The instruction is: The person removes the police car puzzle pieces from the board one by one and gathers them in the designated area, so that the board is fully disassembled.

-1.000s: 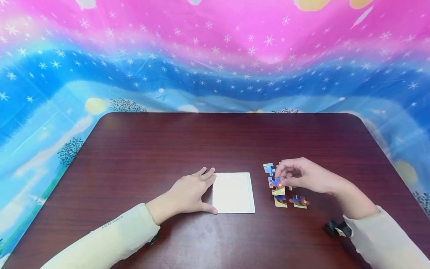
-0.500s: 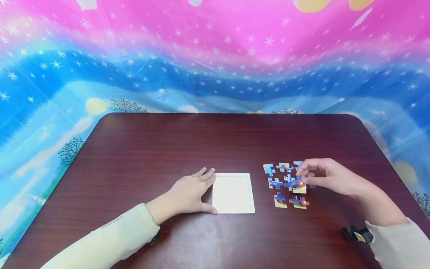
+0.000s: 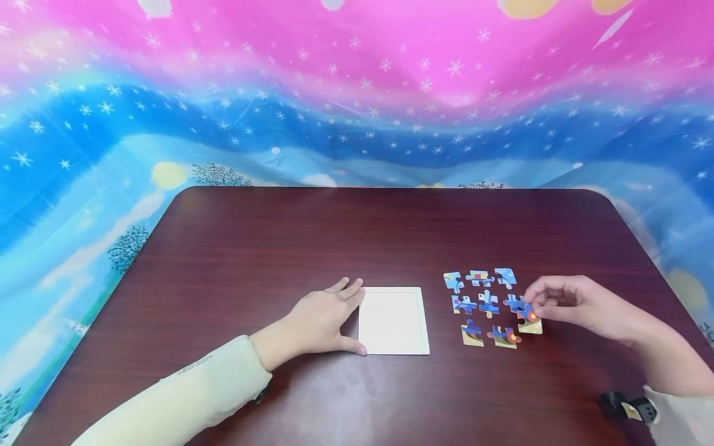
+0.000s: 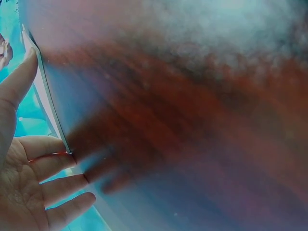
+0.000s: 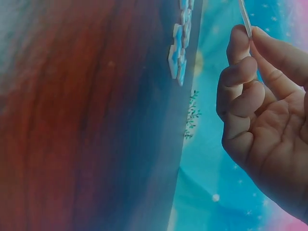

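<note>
Between thumb and index finger, my right hand (image 3: 580, 306) pinches a jigsaw piece (image 3: 530, 322) with a red and yellow round mark and a sandy lower edge. In the right wrist view that puzzle piece (image 5: 245, 18) appears edge-on at the fingertips. It overlaps a blue piece (image 3: 514, 303) at the right of the loose jigsaw pieces (image 3: 488, 302), which lie in rough rows. My left hand (image 3: 318, 316) rests flat with spread fingers, thumb and fingertips touching the left edge of a white square puzzle tray (image 3: 393, 321). The left wrist view shows the tray (image 4: 45, 91) edge-on beside the thumb.
A dark reddish-brown table (image 3: 312, 235) with rounded far corners carries everything. Behind it hangs a pink and blue cloth (image 3: 357, 93) with snowflakes. A black strap device (image 3: 627, 407) sits at the right wrist.
My right hand has moved right with the pinched jigsaw piece, from over the left pieces to the right side, uncovering the rest. The left hand stays at the tray; the head view shifts slightly.
</note>
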`<state>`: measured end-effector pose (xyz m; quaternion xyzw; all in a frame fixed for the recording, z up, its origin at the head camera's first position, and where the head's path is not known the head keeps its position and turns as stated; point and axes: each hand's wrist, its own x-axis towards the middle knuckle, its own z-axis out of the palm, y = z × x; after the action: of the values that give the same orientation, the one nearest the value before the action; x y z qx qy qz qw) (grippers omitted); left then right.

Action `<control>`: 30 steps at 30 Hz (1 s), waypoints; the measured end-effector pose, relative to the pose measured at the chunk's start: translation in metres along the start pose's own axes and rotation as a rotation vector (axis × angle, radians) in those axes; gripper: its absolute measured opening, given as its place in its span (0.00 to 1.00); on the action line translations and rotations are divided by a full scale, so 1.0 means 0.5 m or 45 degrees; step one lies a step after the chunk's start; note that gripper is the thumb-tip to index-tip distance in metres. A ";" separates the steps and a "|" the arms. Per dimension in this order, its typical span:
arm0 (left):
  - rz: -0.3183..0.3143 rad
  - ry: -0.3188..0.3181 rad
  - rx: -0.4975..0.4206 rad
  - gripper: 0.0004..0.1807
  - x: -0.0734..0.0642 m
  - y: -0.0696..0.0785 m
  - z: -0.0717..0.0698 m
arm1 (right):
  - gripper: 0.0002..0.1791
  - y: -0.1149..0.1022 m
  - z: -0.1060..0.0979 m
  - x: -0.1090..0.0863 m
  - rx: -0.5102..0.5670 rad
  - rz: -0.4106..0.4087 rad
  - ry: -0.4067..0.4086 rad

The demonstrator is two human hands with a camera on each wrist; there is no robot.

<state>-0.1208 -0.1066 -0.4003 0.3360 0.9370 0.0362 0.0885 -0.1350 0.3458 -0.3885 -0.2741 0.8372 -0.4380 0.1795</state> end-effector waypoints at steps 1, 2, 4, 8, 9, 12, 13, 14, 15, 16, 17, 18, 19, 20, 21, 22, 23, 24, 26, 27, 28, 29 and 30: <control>-0.001 -0.002 -0.003 0.58 0.000 0.001 -0.001 | 0.10 0.003 -0.001 -0.003 0.010 0.003 -0.011; -0.002 -0.003 0.000 0.58 0.000 0.001 -0.001 | 0.10 0.006 -0.001 -0.004 0.024 0.001 -0.024; -0.005 -0.001 0.003 0.58 -0.001 0.002 -0.001 | 0.10 0.010 -0.001 -0.005 0.044 0.000 -0.056; -0.001 0.004 0.010 0.58 0.000 0.001 -0.002 | 0.09 0.017 0.001 -0.005 0.067 -0.008 -0.116; 0.000 0.005 0.012 0.58 0.000 0.001 -0.002 | 0.09 0.018 0.002 -0.005 0.064 -0.005 -0.127; 0.001 0.004 0.016 0.58 0.002 0.002 -0.002 | 0.08 0.021 0.005 -0.006 0.040 0.021 -0.141; 0.002 0.004 0.017 0.58 0.002 0.002 -0.002 | 0.08 0.021 0.006 -0.007 0.028 0.038 -0.142; 0.002 0.003 0.015 0.58 0.003 0.003 -0.002 | 0.08 0.021 0.006 -0.009 0.019 0.057 -0.141; 0.002 0.003 0.014 0.58 0.003 0.003 -0.002 | 0.08 0.021 0.006 -0.011 0.007 0.070 -0.141; 0.001 0.004 0.013 0.58 0.003 0.003 -0.001 | 0.08 0.021 0.005 -0.013 -0.003 0.082 -0.140; -0.001 0.002 0.013 0.58 0.003 0.003 -0.001 | 0.07 0.021 0.005 -0.014 -0.010 0.092 -0.140; -0.004 -0.001 0.013 0.58 0.003 0.004 -0.001 | 0.07 0.022 0.005 -0.016 -0.014 0.101 -0.138; -0.005 -0.002 0.012 0.58 0.003 0.004 -0.001 | 0.07 0.023 0.004 -0.017 -0.014 0.103 -0.138; -0.006 -0.004 0.011 0.58 0.003 0.004 -0.001 | 0.07 0.024 0.004 -0.018 -0.011 0.103 -0.140; -0.007 -0.003 0.010 0.58 0.003 0.004 -0.001 | 0.07 0.025 0.004 -0.019 -0.009 0.102 -0.142; -0.007 -0.006 0.008 0.58 0.003 0.003 -0.001 | 0.06 0.026 0.005 -0.020 -0.009 0.102 -0.142; -0.007 -0.009 0.008 0.58 0.004 0.003 -0.002 | 0.06 0.026 0.006 -0.020 -0.006 0.102 -0.141; -0.007 -0.010 0.007 0.59 0.004 0.003 -0.002 | 0.06 0.027 0.006 -0.021 -0.009 0.101 -0.139; -0.009 -0.014 0.011 0.59 0.004 0.003 -0.001 | 0.06 0.026 0.007 -0.021 -0.028 0.101 -0.132; -0.010 -0.016 0.013 0.59 0.004 0.003 -0.001 | 0.06 0.026 0.008 -0.020 -0.043 0.103 -0.127; -0.011 -0.017 0.016 0.59 0.004 0.003 -0.001 | 0.06 0.025 0.008 -0.020 -0.058 0.106 -0.122; -0.012 -0.018 0.020 0.59 0.004 0.003 -0.001 | 0.06 0.025 0.008 -0.020 -0.068 0.110 -0.117; -0.012 -0.020 0.022 0.59 0.004 0.003 -0.001 | 0.07 0.025 0.008 -0.021 -0.081 0.114 -0.113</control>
<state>-0.1215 -0.1040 -0.3999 0.3325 0.9382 0.0250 0.0932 -0.1284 0.3555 -0.4004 -0.2611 0.8532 -0.3903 0.2269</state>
